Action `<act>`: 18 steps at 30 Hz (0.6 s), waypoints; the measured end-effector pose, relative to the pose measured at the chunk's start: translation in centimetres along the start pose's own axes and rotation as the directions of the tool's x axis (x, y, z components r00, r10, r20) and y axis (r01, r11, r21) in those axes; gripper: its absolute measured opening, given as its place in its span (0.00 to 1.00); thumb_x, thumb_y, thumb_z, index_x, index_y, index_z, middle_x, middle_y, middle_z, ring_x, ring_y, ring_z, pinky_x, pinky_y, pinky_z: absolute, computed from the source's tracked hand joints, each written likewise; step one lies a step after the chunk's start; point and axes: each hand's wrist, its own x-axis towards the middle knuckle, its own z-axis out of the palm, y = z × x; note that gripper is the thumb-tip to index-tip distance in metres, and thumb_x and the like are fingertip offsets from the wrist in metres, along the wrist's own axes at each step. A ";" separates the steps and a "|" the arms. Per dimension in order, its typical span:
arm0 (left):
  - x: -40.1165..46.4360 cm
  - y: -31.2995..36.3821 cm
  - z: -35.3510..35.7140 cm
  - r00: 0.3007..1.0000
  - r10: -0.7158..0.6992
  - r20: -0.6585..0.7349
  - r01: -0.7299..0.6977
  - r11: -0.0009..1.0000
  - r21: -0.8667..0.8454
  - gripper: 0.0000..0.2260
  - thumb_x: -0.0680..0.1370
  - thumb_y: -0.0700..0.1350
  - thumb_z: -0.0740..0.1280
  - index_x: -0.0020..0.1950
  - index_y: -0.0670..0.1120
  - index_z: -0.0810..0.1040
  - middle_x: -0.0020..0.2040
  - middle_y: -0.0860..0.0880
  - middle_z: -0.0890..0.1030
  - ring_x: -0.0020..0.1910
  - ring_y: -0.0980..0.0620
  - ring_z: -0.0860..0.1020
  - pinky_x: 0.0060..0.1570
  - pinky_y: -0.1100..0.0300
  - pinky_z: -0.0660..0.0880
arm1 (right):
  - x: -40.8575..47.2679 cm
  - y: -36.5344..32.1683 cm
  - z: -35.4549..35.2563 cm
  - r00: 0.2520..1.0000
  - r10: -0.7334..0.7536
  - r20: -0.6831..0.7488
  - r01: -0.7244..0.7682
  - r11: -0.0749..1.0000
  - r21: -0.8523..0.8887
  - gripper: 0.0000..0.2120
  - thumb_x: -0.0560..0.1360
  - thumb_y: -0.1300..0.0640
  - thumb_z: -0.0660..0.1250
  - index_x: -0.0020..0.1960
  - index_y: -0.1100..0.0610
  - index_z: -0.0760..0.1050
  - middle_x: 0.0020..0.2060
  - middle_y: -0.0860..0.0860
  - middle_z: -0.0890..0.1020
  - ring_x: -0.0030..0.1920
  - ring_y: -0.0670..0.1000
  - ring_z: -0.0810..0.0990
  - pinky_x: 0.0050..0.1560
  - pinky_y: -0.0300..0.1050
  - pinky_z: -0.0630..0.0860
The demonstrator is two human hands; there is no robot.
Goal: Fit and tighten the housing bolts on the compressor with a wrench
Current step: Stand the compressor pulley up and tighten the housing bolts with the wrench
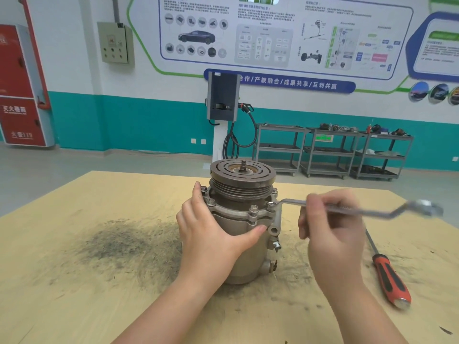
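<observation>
A grey metal compressor [242,219] stands upright on the wooden table [74,281], its grooved pulley on top. Several bolts [253,209] sit in the flange below the pulley. My left hand [211,227] wraps around the housing's left side, thumb across the front. My right hand [330,224] grips the shaft of an offset ring wrench [372,211]. The wrench's near end sits on a bolt at the flange's right side; its far ring end points right.
A screwdriver with a red and black handle [390,279] lies on the table to the right of my right hand. A dark smudge [119,242] marks the tabletop left of the compressor. Grey shelf carts [332,150] and a charging post [223,100] stand by the far wall.
</observation>
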 end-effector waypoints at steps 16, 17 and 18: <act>0.1 -0.1 0.1 1.000 -0.001 -0.003 0.001 1.000 -0.012 0.60 0.57 0.73 0.70 0.80 0.55 0.43 0.69 0.57 0.58 0.69 0.61 0.53 0.72 0.53 0.58 | -0.1 -0.8 0.8 0.937 0.309 -0.161 -0.233 0.900 0.367 0.19 0.81 0.53 0.57 0.34 0.50 0.78 0.24 0.50 0.72 0.23 0.50 0.69 0.27 0.37 0.66; 0.1 -0.1 0.1 1.000 -0.001 -0.005 0.000 1.000 -0.016 0.60 0.57 0.73 0.70 0.80 0.54 0.44 0.69 0.57 0.58 0.69 0.61 0.53 0.72 0.53 0.58 | 0.1 -0.6 0.7 0.907 0.399 -0.137 -0.302 0.840 0.451 0.22 0.82 0.54 0.56 0.33 0.51 0.78 0.24 0.51 0.71 0.22 0.49 0.68 0.26 0.38 0.65; 0.1 -0.1 0.2 1.000 -0.001 -0.007 0.001 1.000 -0.017 0.60 0.57 0.73 0.70 0.80 0.54 0.44 0.69 0.56 0.59 0.69 0.60 0.53 0.72 0.53 0.58 | 0.3 -0.5 0.7 0.876 0.467 -0.116 -0.351 0.785 0.510 0.24 0.83 0.54 0.55 0.32 0.53 0.78 0.24 0.51 0.71 0.22 0.49 0.66 0.25 0.38 0.64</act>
